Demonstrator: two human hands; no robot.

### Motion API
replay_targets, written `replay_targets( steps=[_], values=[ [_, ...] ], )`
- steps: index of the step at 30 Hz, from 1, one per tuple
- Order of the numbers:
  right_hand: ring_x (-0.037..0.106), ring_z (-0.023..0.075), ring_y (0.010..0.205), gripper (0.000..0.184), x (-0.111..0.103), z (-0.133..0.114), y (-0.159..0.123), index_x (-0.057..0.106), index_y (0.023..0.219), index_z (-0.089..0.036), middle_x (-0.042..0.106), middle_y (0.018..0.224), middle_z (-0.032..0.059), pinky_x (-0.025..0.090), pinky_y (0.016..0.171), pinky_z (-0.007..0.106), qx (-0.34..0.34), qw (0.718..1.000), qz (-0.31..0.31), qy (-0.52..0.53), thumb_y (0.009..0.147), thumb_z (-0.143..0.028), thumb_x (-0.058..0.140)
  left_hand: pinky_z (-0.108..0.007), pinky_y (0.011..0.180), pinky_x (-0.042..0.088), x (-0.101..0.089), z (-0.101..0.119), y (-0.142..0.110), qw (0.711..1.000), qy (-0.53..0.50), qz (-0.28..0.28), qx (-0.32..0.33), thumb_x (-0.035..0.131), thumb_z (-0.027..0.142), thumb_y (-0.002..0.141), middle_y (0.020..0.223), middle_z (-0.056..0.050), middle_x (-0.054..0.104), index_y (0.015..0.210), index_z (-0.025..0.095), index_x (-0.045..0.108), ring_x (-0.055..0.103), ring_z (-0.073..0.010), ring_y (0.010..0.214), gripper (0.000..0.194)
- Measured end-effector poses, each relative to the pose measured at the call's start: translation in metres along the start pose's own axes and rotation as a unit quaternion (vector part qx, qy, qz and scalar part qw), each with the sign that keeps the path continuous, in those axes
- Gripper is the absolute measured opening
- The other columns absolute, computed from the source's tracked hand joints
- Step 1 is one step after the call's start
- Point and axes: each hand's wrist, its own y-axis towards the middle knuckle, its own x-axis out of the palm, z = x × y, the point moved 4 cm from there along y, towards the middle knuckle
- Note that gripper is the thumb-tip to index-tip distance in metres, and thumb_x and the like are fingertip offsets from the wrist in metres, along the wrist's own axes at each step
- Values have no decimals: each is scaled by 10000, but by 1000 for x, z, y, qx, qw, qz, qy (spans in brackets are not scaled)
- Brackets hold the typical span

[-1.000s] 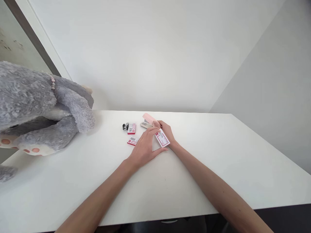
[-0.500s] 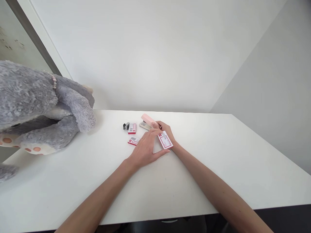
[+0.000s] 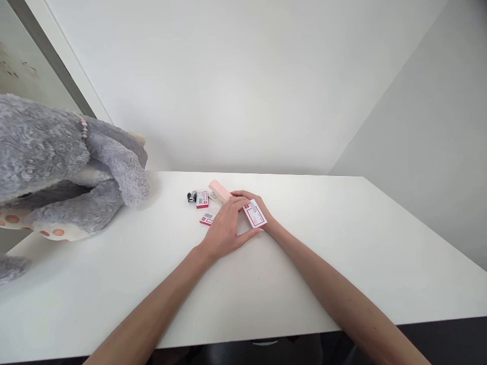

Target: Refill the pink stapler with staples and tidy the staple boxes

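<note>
My left hand (image 3: 225, 229) reaches in over the white table (image 3: 342, 243), its thumb at the near edge of a white staple box with a red border (image 3: 255, 214) and its fingers curled over the box's far left side. My right hand (image 3: 249, 197) lies mostly hidden under and behind that box, fingers wrapped round the near end of a pink stapler (image 3: 218, 190). The stapler points away to the left, just above the table. Both hands touch each other around the box.
Two small red-and-white staple boxes (image 3: 202, 198) (image 3: 207, 218) and a small black metal object (image 3: 191, 196) lie left of the hands. A big grey plush toy (image 3: 64, 172) fills the table's left end. White walls close the back and right.
The pink stapler has swung to the left and lowered toward the table. Both hands and the staple box shifted slightly left and away with it.
</note>
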Motion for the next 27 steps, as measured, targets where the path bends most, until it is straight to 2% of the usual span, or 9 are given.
replay_targets(
  steps=[2,5,8,10,14,17,20,24,27],
  values=[
    [726,244,976,378,-1,1,1,718,1156,-243,761,1133,56,598,886,401,13,999,-2,43,814,-398,760,-510,1028,569,-2,-3,0,1000,5,20,0,772,447,919,1377,-140,612,1425,283,439,593,-316,1324,628],
    [724,236,904,372,-4,0,3,727,1039,-230,769,1052,51,599,775,368,28,997,17,74,789,-497,798,-501,1031,562,-6,-7,0,997,41,56,-16,785,439,911,1405,-138,600,1450,289,426,577,-313,1347,665],
    [702,211,873,461,-10,-4,3,731,942,-207,761,941,51,561,731,318,53,994,58,74,878,-662,684,-494,1047,536,-10,-12,-1,991,84,92,-42,797,441,898,1405,-138,599,1442,276,439,585,-313,1327,672],
    [682,187,827,546,-11,-7,2,738,945,-195,755,916,55,531,680,288,65,992,58,91,922,-723,599,-473,1028,533,-13,-16,0,987,90,114,-71,800,439,893,1377,-124,611,1414,270,458,607,-299,1275,645],
    [594,123,646,554,-6,-15,-2,735,981,-188,727,851,40,341,471,237,59,988,-20,139,939,-722,592,-424,958,540,-20,-22,0,979,65,143,-128,816,442,872,1308,-89,623,1362,266,481,644,-240,1092,620],
    [560,100,555,461,-2,-18,-6,714,1000,-197,684,730,2,217,430,233,67,981,-87,159,913,-650,691,-406,931,538,-21,-22,0,977,36,143,-151,851,442,833,1316,-81,615,1363,271,473,638,-229,1068,673],
    [576,87,532,404,-1,-19,-8,700,985,-194,664,717,-13,202,422,225,84,970,-113,199,892,-584,752,-417,969,535,-21,-16,1,977,-12,139,-161,826,442,856,1406,-97,576,1390,280,454,634,-241,1148,671],
    [598,94,494,430,2,-18,-9,679,917,-182,673,741,1,185,391,230,111,949,-167,242,859,-596,779,-404,982,544,-21,-7,4,971,-110,135,-165,603,426,1022,1423,-115,582,1345,272,474,641,-227,1216,380],
    [589,101,472,437,4,-15,-10,675,902,-180,685,719,5,248,386,232,129,942,-188,248,860,-603,777,-399,986,542,-20,-5,6,962,-172,116,-176,610,428,1022,1378,-108,640,1254,271,472,665,-216,1192,313]
  ],
)
